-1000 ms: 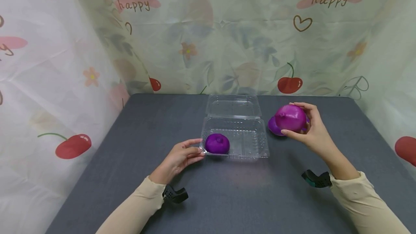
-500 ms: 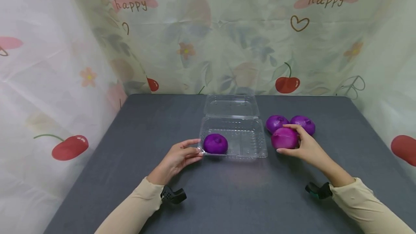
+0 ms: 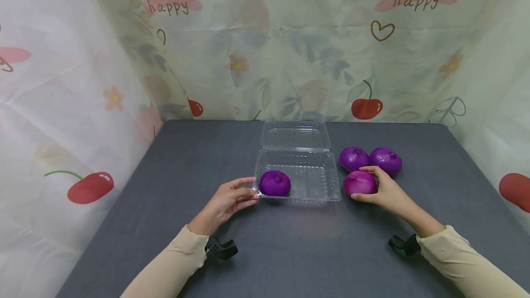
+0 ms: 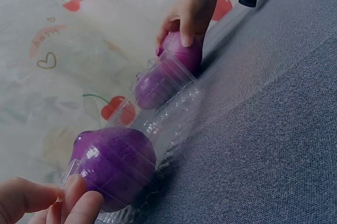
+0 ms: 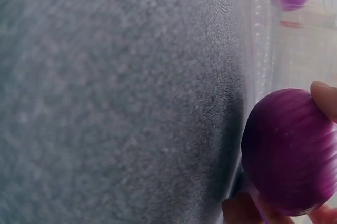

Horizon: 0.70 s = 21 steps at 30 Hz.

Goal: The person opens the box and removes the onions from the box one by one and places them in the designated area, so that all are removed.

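Note:
My left hand (image 3: 227,202) pinches the near left corner of a clear plastic clamshell container (image 3: 314,192), whose lid (image 3: 296,134) is folded back. A red onion (image 3: 275,183) sits inside by that corner, and in the left wrist view this onion (image 4: 118,166) shows through the clear wall. To the right of the container, my right hand (image 3: 391,192) grips another red onion (image 3: 359,182) low at the table, thumb on the near side and fingers over the far side. The right wrist view shows that onion (image 5: 289,153) close up, with fingertips around it.
Two more red onions, one on the left (image 3: 354,158) and one on the right (image 3: 386,160), lie side by side just behind the right hand. The dark grey table (image 3: 290,252) ends at a printed curtain (image 3: 265,59) at the back and sides.
My right hand has brought its onion down toward me and slightly left, from in front of the two others to the table. The left hand and the container have stayed put.

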Tool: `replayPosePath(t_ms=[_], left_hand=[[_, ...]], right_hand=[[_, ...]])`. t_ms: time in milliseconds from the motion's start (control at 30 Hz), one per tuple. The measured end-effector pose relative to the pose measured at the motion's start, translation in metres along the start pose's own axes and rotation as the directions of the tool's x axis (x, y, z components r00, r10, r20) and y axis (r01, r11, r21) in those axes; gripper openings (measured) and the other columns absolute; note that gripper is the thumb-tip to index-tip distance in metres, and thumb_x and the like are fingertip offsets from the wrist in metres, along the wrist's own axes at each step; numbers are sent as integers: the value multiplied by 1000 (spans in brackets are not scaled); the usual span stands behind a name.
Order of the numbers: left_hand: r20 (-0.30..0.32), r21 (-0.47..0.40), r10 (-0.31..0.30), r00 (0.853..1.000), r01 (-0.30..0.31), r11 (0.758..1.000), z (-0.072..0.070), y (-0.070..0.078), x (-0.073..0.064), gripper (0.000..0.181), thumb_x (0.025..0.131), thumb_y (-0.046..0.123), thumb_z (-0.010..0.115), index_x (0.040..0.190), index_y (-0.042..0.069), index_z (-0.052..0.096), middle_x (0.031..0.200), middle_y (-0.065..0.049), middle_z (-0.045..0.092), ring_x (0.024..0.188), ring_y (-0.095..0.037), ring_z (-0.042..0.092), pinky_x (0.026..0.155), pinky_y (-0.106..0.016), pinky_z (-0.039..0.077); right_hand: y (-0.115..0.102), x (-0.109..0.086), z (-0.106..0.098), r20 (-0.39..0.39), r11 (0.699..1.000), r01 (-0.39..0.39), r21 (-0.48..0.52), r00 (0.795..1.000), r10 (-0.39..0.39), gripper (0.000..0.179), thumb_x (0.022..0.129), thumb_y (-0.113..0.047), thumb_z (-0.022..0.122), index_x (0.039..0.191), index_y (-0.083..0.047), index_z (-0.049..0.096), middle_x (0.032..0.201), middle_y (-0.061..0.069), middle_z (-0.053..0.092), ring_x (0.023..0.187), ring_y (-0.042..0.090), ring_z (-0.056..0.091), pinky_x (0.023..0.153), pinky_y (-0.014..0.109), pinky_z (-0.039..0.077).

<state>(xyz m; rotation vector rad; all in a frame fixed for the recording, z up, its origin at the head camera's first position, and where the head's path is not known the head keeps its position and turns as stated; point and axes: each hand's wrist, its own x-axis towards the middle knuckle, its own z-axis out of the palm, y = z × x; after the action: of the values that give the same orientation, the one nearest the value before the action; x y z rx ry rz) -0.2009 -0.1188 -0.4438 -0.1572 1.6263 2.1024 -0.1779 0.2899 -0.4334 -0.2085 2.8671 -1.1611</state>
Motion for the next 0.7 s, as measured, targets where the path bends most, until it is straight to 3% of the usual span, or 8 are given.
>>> replayPosePath(t_ms=[700], left_hand=[[8,-6,-4,1000,4,1000,0,1,0,50,90,-8,58,139,1,48,84,-7,72,79,-15,71,81,-33,60]], right_hand=[[2,3,-3,90,997,-78,18,993,76,84,81,-41,77,139,0,33,130,30,48,115,44,52,86,51,55]])
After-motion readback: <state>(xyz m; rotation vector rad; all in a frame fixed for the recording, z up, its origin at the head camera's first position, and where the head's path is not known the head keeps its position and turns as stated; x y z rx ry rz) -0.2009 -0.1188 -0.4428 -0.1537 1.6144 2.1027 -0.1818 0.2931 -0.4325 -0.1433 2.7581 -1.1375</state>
